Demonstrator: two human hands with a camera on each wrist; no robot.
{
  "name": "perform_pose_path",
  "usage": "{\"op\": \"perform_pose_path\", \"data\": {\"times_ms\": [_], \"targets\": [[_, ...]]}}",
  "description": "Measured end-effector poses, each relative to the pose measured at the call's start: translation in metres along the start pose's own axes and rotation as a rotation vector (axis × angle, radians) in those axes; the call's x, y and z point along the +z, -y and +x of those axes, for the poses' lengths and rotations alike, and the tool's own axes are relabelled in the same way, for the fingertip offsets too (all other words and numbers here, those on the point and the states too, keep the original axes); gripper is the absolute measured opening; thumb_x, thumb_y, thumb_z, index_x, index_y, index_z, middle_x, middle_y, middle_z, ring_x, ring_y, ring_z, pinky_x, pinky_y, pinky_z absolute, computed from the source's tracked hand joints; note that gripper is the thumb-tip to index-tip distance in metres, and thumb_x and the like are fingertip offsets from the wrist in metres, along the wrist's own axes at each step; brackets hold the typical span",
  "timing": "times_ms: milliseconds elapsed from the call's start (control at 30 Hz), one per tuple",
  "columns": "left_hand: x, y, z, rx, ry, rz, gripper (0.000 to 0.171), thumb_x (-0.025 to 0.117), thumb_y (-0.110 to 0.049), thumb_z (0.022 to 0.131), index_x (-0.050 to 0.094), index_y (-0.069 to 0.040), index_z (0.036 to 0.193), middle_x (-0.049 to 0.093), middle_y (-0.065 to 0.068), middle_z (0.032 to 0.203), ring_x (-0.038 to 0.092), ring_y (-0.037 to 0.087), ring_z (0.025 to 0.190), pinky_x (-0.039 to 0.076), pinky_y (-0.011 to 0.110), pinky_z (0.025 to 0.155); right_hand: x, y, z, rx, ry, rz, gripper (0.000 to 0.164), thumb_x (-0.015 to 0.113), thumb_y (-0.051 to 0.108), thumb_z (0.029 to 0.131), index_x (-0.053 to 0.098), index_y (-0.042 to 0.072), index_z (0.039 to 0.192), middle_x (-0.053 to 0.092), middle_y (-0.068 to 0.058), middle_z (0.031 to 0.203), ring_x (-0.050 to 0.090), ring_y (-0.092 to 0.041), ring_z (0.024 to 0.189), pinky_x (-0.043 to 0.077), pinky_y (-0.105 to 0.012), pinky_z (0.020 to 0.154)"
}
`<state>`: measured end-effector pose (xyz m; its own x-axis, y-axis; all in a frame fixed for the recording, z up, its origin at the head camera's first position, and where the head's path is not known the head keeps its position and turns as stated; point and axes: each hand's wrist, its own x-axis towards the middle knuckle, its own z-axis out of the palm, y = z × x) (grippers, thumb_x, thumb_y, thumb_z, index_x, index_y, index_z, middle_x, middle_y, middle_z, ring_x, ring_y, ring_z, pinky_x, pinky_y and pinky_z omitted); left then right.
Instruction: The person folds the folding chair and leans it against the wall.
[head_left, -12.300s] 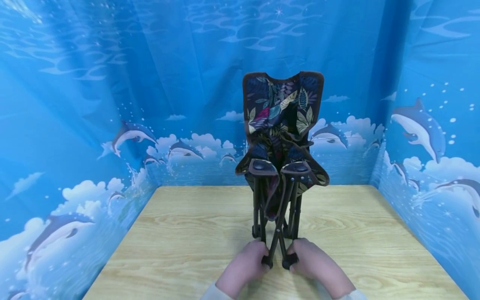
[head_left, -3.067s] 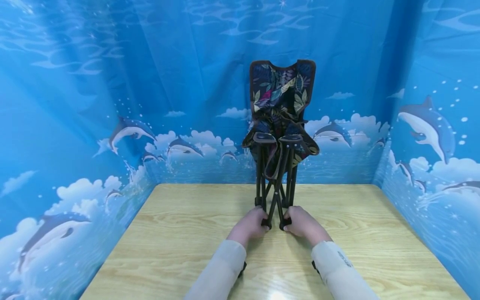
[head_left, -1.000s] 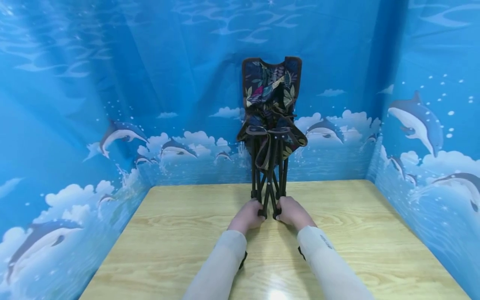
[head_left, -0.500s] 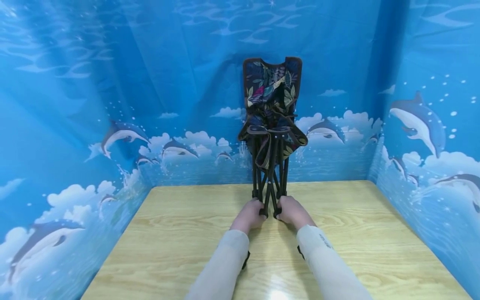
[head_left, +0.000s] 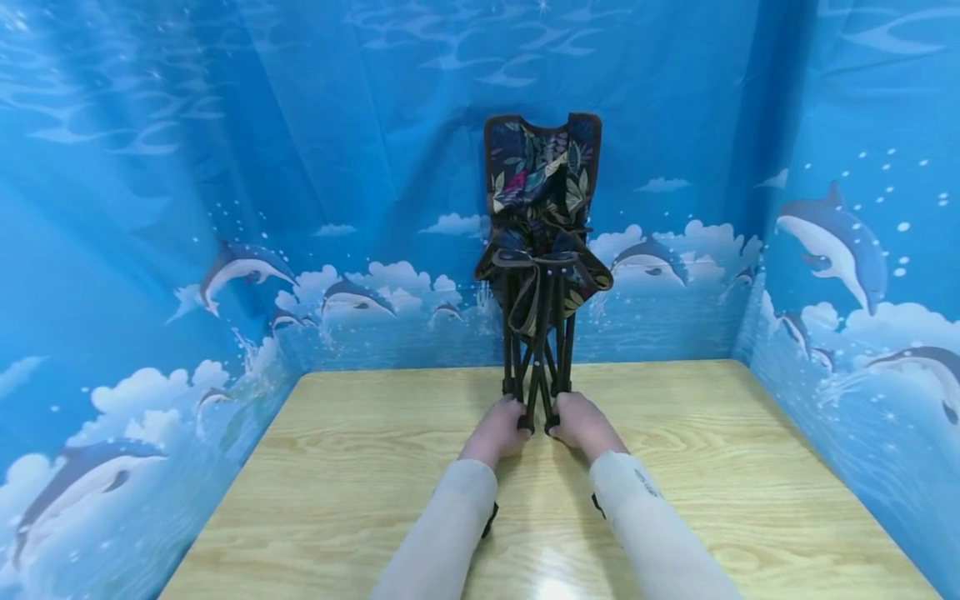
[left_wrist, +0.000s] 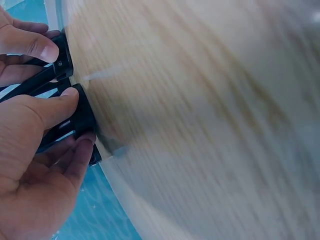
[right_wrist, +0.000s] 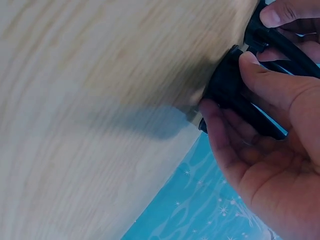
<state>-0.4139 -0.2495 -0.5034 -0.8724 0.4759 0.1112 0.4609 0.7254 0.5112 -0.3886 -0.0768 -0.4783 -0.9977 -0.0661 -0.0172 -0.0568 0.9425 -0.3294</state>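
Note:
A folding chair (head_left: 542,179) with dark leaf-print fabric stands upright, its legs drawn close together, near the back of the table. My left hand (head_left: 498,427) grips the black foot (left_wrist: 84,114) of its left front leg between thumb and fingers. On the other side, my right hand (head_left: 585,423) holds the right front foot (right_wrist: 225,75) the same way. Both hands are low, right at the tabletop and close beside each other. The front legs cross in an X above them. The rear feet (head_left: 510,385) show just behind the hands.
The chair stands on a light wood-grain table (head_left: 360,467). A blue curtain (head_left: 375,167) printed with dolphins and clouds closes in the back and both sides, with the chair's back close in front of it.
Since the oldest frame, the chair has moved away toward the back of the table with both hands on its feet, and its legs stand closer together. Over the last second hardly anything changes.

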Motion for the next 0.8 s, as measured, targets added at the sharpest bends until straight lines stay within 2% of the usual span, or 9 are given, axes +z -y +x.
{"op": "perform_pose_path", "data": {"times_ms": [167,367,467,667,800], "targets": [[0.0003,0.0024,-0.0013,0.032,-0.018,0.006,0.021,0.076,-0.014,0.098,0.075,-0.002,0.117,0.062,0.025,0.143,0.065,0.038,0.13,0.053,0.048,0.11,0.002,0.0006,-0.0012,0.014,-0.01,-0.021,0.031,0.082,0.017,0.094,0.075,-0.002,0.118,0.075,-0.021,0.123,0.071,-0.04,0.116,0.057,-0.055,0.1],[-0.002,0.0035,-0.0033,0.088,-0.04,0.028,0.018,0.077,-0.012,0.096,0.076,-0.003,0.112,0.069,0.017,0.118,0.069,0.031,0.107,0.057,0.044,0.098,0.0011,-0.0005,-0.0023,0.038,-0.014,-0.044,0.034,0.082,0.023,0.095,0.076,0.003,0.121,0.074,-0.019,0.128,0.07,-0.04,0.119,0.058,-0.058,0.097],[-0.0036,0.0035,-0.0036,0.093,-0.028,0.035,0.021,0.078,-0.014,0.094,0.075,-0.004,0.112,0.068,0.015,0.113,0.067,0.028,0.101,0.057,0.043,0.095,-0.0002,-0.0023,-0.0032,0.044,-0.017,-0.033,0.033,0.081,0.024,0.095,0.077,0.004,0.121,0.073,-0.018,0.13,0.069,-0.04,0.12,0.057,-0.058,0.098],[-0.0043,0.007,-0.0047,0.054,0.031,0.017,0.042,0.081,-0.024,0.093,0.072,-0.003,0.128,0.069,0.018,0.122,0.068,0.03,0.11,0.056,0.045,0.102,-0.001,-0.0026,-0.0063,0.035,0.017,-0.014,0.035,0.078,0.022,0.097,0.074,0.003,0.127,0.071,-0.02,0.135,0.067,-0.042,0.124,0.056,-0.059,0.101],[-0.0066,0.009,-0.006,0.015,0.063,-0.062,0.048,0.079,-0.024,0.094,0.069,-0.002,0.135,0.069,0.019,0.129,0.068,0.031,0.117,0.054,0.047,0.107,-0.0005,-0.0028,-0.0076,0.035,0.046,0.012,0.041,0.077,0.022,0.098,0.071,0.002,0.133,0.068,-0.021,0.139,0.065,-0.043,0.127,0.053,-0.06,0.104]]}}
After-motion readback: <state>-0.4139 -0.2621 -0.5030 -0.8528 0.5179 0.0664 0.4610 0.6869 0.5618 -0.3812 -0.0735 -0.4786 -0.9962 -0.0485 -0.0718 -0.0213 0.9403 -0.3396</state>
